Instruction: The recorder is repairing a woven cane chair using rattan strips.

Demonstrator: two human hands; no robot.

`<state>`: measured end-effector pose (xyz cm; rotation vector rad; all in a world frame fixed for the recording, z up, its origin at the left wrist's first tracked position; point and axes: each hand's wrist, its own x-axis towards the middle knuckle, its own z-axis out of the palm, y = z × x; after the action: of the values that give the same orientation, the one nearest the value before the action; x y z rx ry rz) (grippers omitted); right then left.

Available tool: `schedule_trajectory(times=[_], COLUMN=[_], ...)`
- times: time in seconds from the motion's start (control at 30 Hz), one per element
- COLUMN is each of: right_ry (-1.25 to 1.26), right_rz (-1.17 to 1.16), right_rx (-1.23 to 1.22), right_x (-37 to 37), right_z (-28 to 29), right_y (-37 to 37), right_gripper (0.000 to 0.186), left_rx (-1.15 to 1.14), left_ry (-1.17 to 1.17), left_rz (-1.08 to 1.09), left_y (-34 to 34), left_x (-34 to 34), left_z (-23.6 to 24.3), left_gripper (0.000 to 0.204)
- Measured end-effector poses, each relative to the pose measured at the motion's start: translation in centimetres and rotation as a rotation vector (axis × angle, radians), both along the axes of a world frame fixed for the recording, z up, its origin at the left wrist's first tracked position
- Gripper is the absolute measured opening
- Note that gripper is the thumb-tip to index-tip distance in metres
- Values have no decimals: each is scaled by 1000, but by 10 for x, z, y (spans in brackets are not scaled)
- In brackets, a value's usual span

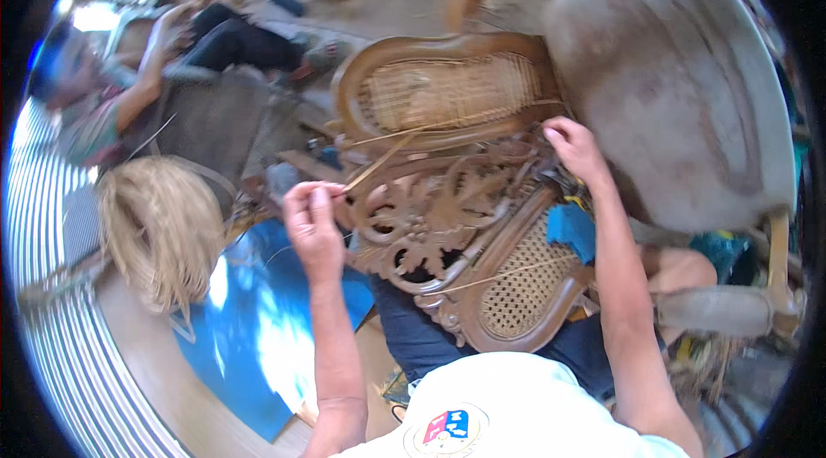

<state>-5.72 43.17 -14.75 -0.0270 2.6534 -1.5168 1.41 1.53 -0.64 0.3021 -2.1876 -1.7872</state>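
A carved wooden chair frame (413,256) with openwork leaves lies across my lap. Its far panel (447,88) has strands of cane laid over the opening, while the near panel (525,295) carries a finished-looking woven cane mesh. My left hand (314,226) is closed in a pinch on a cane strip (379,164), which slants up toward the far panel's near rim. At that panel's right end my right hand (575,150) is pinched closed by the wood; what its fingertips hold is too blurred to make out. A blue block-like piece (571,233) rests by the near panel, beside my right forearm.
A coil of pale cane (159,230) hangs at the left, above a blue sheet (249,329). A large worn curved board (671,88) stands close on the right. Another person (112,97) sits at the far left beside a dark grey panel (215,127).
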Motion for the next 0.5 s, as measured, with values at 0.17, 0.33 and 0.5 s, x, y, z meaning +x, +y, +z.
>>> schedule_trajectory(times=[0.17,0.33,0.5], right_ry=[-30,-131,69], right_rz=[-150,-194,83], right_rx=[-187,-271,-288], right_x=[34,72,115], right_z=[56,82,142], right_y=[1,-31,-93], right_gripper=[21,19,20], left_rx=[155,314,342], left_ry=[-26,-126,-193], left_rz=[23,-57,-327], left_y=[29,86,126], left_x=[30,66,104], left_z=[30,25,15], left_gripper=[4,7,12])
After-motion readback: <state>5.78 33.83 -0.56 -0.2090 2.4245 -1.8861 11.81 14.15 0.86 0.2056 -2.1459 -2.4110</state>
